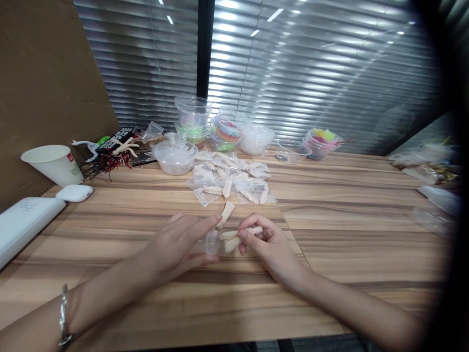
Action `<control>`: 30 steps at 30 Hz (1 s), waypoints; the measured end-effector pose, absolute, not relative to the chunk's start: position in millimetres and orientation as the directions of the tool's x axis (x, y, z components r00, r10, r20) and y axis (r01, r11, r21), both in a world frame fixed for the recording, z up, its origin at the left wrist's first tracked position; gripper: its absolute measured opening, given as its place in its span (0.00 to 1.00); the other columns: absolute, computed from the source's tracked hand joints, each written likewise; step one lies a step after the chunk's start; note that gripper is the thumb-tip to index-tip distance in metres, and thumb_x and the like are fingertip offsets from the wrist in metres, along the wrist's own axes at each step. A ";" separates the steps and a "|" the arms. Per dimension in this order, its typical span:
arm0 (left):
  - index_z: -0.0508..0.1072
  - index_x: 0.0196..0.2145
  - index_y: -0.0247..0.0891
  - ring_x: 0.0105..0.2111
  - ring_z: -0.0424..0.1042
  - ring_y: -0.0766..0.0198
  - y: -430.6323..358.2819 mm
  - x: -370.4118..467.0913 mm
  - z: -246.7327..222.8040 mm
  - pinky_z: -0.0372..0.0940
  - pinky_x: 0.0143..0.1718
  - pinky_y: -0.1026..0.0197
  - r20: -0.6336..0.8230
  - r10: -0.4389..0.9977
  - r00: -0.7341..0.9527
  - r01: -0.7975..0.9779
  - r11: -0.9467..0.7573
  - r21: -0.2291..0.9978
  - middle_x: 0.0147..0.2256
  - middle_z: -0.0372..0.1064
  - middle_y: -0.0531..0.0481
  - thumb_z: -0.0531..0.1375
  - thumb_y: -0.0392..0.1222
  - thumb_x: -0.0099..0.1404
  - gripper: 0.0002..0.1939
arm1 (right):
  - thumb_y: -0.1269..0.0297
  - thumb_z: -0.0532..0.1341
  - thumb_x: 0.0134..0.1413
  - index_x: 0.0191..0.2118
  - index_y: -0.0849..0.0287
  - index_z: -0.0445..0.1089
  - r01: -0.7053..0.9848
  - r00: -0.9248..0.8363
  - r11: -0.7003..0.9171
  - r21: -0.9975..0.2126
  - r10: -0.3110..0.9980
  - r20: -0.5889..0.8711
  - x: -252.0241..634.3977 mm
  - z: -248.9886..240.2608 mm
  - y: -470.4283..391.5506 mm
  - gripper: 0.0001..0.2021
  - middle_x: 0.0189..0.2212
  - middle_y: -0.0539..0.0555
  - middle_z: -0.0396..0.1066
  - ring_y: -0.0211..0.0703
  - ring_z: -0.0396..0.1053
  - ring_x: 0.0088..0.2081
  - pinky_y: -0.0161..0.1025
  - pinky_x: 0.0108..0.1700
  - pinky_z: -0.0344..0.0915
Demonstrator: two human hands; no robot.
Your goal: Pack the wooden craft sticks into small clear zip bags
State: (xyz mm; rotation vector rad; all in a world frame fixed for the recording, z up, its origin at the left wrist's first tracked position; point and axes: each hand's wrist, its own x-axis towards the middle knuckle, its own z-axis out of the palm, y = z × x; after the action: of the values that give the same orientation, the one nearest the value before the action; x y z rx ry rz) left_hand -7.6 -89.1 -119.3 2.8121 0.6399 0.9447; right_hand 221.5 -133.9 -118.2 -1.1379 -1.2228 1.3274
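Observation:
My right hand [267, 244] pinches a small bundle of pale wooden sticks [231, 242] between thumb and fingers, its loose ends pointing left. Facing it, my left hand [183, 242] curls around a small clear plastic cup [211, 243], which lies tilted with its mouth toward the sticks. The ends of the sticks come close to the cup's rim; whether they touch, I cannot tell. Another pale stick bundle [227, 214] lies on the table just beyond my left fingertips. Farther back is a pile of clear bags [229, 178] with similar bundles inside.
Clear tubs [176, 159] with colourful contents line the window side. At the left are a paper cup [54, 164], a white earbud case [75, 193], a white box [27, 227] and tangled wires [110, 164]. Plastic lids [436, 215] lie at the right edge.

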 end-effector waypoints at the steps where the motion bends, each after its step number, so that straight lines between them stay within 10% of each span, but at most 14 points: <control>1: 0.42 0.62 0.47 0.42 0.69 0.60 -90.0 -6.6 -118.9 0.59 0.44 0.60 0.541 0.443 0.715 0.366 -0.896 0.250 0.45 0.68 0.46 0.60 0.48 0.61 0.38 | 0.61 0.65 0.48 0.32 0.62 0.66 -0.019 -0.091 -0.025 -1.000 0.996 -0.024 221.2 -118.2 -134.0 0.10 0.22 0.49 0.66 0.31 0.65 0.22 0.28 0.26 0.60; 12: 0.41 0.62 0.46 0.50 0.65 0.60 -93.7 0.3 -120.9 0.59 0.48 0.59 0.465 0.474 0.748 0.336 -0.874 0.351 0.53 0.63 0.44 0.58 0.50 0.62 0.38 | 0.60 0.61 0.53 0.33 0.62 0.64 0.165 -0.149 0.078 -0.983 0.987 0.054 218.0 -119.9 -138.9 0.10 0.26 0.50 0.64 0.27 0.57 0.22 0.27 0.23 0.53; 25: 0.44 0.61 0.44 0.51 0.64 0.60 -97.4 4.7 -117.4 0.60 0.50 0.59 0.446 0.519 0.729 0.341 -0.841 0.420 0.53 0.62 0.44 0.58 0.52 0.62 0.37 | 0.62 0.53 0.61 0.49 0.50 0.63 0.184 -0.341 0.187 -0.965 0.933 0.116 217.8 -122.3 -141.5 0.11 0.47 0.49 0.65 0.33 0.63 0.49 0.30 0.49 0.61; 30: 0.44 0.61 0.45 0.51 0.64 0.60 -96.9 4.0 -117.5 0.60 0.50 0.60 0.443 0.551 0.707 0.373 -0.823 0.429 0.53 0.62 0.45 0.59 0.53 0.61 0.38 | 0.62 0.45 0.65 0.51 0.50 0.56 0.117 -0.377 0.163 -0.980 0.920 0.108 219.2 -125.5 -147.3 0.11 0.45 0.51 0.61 0.31 0.63 0.45 0.32 0.47 0.62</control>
State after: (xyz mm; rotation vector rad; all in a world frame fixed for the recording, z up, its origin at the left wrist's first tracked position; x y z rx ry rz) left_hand 4.0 -96.9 -117.5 2.6084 0.7262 0.8205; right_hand 219.2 -147.3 -125.5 -1.0064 -1.6590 1.2969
